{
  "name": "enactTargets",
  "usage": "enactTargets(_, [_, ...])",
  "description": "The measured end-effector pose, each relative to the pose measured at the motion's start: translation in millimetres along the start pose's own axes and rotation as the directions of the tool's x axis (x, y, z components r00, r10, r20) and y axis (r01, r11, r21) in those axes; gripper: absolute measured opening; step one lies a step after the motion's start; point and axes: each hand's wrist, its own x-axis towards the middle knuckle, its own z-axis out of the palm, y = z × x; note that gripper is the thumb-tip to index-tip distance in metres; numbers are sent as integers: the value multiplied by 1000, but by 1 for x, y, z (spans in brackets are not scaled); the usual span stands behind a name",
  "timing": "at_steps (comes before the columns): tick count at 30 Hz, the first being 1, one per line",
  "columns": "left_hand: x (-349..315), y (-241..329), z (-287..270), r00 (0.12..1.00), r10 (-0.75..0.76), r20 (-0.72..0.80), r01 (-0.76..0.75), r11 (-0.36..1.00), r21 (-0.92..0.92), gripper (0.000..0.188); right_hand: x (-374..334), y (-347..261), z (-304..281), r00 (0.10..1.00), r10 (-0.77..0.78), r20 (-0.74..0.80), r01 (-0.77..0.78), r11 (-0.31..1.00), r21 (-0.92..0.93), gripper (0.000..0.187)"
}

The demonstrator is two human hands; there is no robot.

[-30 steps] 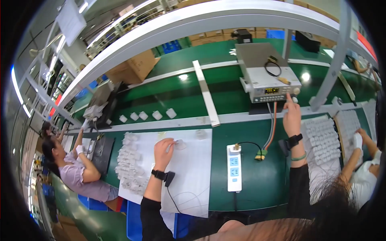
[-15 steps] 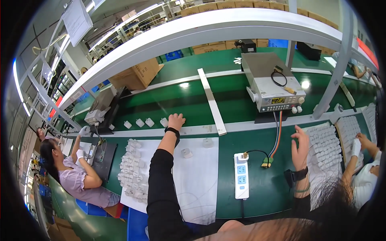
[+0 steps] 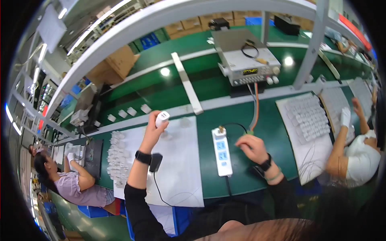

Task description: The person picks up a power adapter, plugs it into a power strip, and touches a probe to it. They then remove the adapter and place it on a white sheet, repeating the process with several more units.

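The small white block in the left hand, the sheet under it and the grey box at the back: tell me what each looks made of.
White block held by the left hand: probably moulded plastic, smooth, slightly glossy, rounded edges. White sheet: looks like paper or thin foam, matte, flat, though which is unclear. Grey box: likely painted sheet metal, with straight folded edges and a dull finish.

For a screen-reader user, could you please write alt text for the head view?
The left hand holds up a small white charger over a white sheet on a green workbench. The right hand, empty, rests beside a white power strip; co-workers sit on both sides.
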Motion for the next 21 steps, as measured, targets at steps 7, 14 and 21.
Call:
enactTargets(7, [-81, 44, 116, 921, -87, 380, 295, 792, -534, 40, -19, 24, 19, 997, 45, 56, -44, 999, -18, 14])
enactTargets(14, [-91, 46, 154, 912, -47, 407, 208, 908, -362, 43, -23, 25, 22, 998, 8, 65, -6, 1000, -30, 14])
enactTargets(21, [-92, 58, 154, 942, 118, 313, -102, 992, -69, 36, -25, 26, 23, 994, 35, 100, -34, 999, -13, 14])
